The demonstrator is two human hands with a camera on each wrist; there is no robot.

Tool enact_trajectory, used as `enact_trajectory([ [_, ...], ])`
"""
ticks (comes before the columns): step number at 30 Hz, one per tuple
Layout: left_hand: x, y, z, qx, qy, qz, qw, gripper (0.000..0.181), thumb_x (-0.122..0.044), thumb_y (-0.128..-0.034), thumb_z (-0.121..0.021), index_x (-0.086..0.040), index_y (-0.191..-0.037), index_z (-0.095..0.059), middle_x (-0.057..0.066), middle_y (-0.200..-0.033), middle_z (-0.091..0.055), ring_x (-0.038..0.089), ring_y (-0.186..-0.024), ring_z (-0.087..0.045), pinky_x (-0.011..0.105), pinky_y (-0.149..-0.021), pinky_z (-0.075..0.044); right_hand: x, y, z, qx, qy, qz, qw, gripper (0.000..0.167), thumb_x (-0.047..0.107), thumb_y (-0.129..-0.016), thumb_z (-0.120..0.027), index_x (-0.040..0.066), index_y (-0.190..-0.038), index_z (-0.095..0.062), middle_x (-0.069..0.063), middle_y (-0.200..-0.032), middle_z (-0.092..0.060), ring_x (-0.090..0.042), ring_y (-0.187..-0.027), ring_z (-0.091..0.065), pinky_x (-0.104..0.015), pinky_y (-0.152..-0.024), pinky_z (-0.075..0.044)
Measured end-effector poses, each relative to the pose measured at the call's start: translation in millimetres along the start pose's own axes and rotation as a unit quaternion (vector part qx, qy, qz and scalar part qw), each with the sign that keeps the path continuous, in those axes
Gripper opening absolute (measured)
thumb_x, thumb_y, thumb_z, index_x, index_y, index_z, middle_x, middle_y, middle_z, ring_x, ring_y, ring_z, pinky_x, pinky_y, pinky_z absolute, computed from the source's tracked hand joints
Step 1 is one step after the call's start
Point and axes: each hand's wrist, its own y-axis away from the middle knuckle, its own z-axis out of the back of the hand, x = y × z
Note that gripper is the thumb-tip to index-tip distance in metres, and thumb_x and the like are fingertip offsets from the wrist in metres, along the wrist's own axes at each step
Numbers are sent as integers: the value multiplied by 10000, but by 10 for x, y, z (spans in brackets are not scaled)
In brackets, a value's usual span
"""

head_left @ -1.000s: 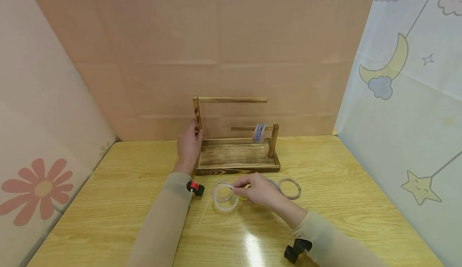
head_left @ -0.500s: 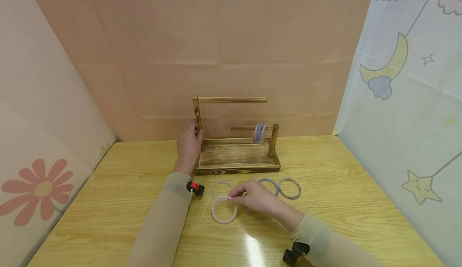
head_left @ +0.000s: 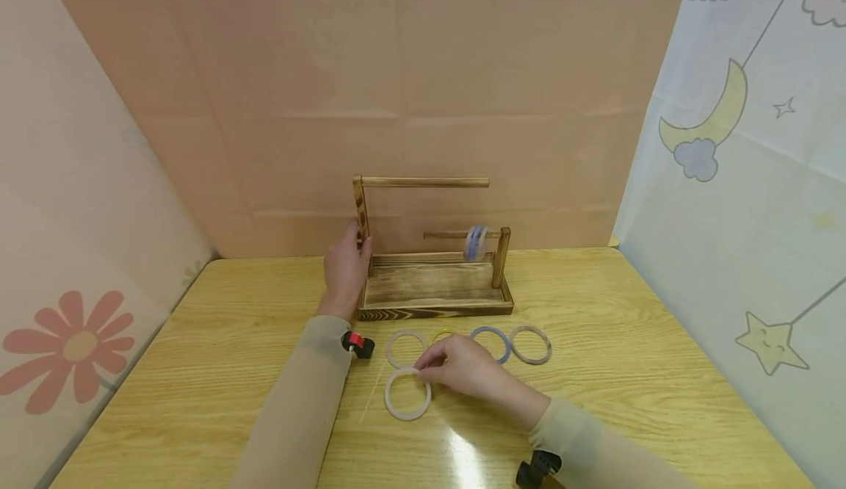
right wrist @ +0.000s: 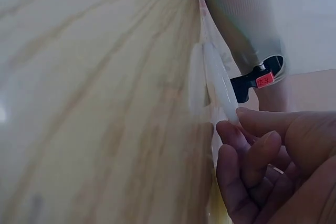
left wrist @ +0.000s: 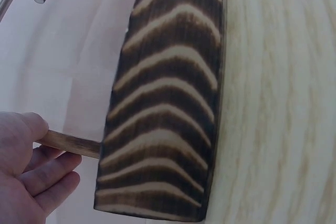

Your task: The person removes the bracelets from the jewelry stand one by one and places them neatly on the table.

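Note:
My right hand (head_left: 465, 368) pinches a whitish bangle (head_left: 387, 393) by its far edge, between thumb and forefinger. In the right wrist view that white bangle (right wrist: 223, 85) leans close over the tabletop, tilted slightly; its reflection shows beside it. With thumb and fingers, my left hand (head_left: 346, 265) grips the left post (head_left: 361, 210) of a dark-grained wooden rack (head_left: 436, 313). From the left wrist, the hand (left wrist: 26, 169) is seen around the post (left wrist: 73, 144) beside the rack's striped end. Several bangles (head_left: 474, 244) hang on the rack's lower bar.
Before the rack lie a pale bangle (head_left: 388, 349), a yellow one (head_left: 444, 330) partly behind my right hand, a blue one (head_left: 490, 329) and a grey-brown one (head_left: 548, 346). The rack's upper bar (head_left: 426, 182) juts rightward. A thin pale line (head_left: 371, 392) marks the table (head_left: 264, 291).
My right hand has brought the white bangle down and towards me, away from the pale one behind it. More of the blue bangle shows. The left hand stays on the post.

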Motion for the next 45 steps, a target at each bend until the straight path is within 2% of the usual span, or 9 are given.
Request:
enact_trajectory([
  [7, -9, 6, 13, 11, 37, -8, 10000, 340, -149, -1105, -706, 3, -1401, -638, 240, -1132, -781, 424, -929, -794, 593, -748, -628, -6, 3, -19, -66, 263, 77, 9996, 65, 259, -957, -896, 214, -990, -864, 142, -851, -729, -96, -609, -619, -278, -569, -497],
  [12, -13, 11, 18, 22, 50, -27, 10000, 341, -159, -1110, -699, 9, -1399, -632, 245, -1127, -780, 424, -922, -796, 584, -737, -633, -1, -1, -23, -140, 573, 177, 9981, 66, 270, -950, -901, 233, -951, -845, 176, -812, -722, -69, -673, -613, -285, -633, -482],
  [26, -1, 7, -4, -13, 26, -47, 10000, 325, -130, -1087, -728, 11, -1366, -636, 240, -1103, -783, 418, -880, -794, 575, -710, -631, 8, 8, -45, -233, 1137, 461, 9922, 82, 211, -948, -901, 244, -925, -830, 188, -817, -712, -8, -728, -622, -311, -688, -502],
  [38, -10, 3, 9, 23, -21, -2, 10000, 331, -141, -1091, -724, 1, -1376, -635, 236, -1098, -787, 432, -857, -782, 589, -729, -622, 38, 17, -30, -256, 1194, 540, 9910, 60, 183, -954, -893, 203, -939, -839, 163, -818, -717, -1, -722, -617, -300, -682, -496],
  [45, -11, 9, 8, 15, 64, -49, 10000, 329, -132, -1100, -712, 16, -1381, -625, 256, -1124, -777, 425, -885, -792, 571, -715, -634, 18, 12, -35, -276, 1206, 530, 9909, 84, 188, -964, -882, 231, -914, -829, 172, -814, -711, -6, -727, -614, -312, -691, -496],
])
